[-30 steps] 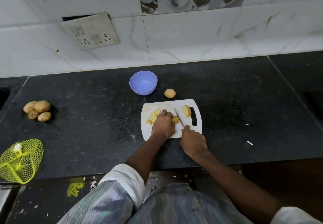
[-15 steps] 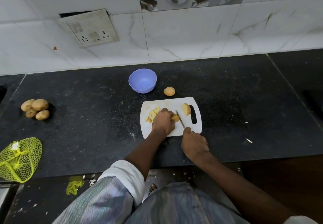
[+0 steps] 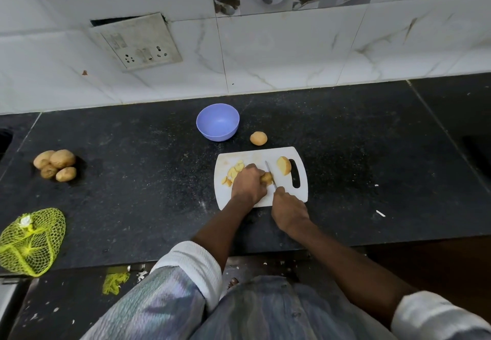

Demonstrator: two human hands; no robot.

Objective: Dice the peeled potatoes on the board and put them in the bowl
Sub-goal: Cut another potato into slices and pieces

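Now on the white board (image 3: pixel 300 157), left hand (image 3: pixel 248 187) curls its grip round a potato piece (image 3: pixel 266 178), right hand (image 3: pixel 288 211) clamps the knife (image 3: pixel 270 174), blade against it. Cut slices (image 3: pixel 233 173) left of the hand, half potato (image 3: pixel 283 165) right; purple bowl (image 3: pixel 218 122) beyond the board.

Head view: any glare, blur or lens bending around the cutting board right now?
Head view: cutting board evenly lit, no glare; knife blade thin but visible; the hands look sharp. Wide-angle bending curves the countertop edge and wall tiles. Dim toward the right corner.
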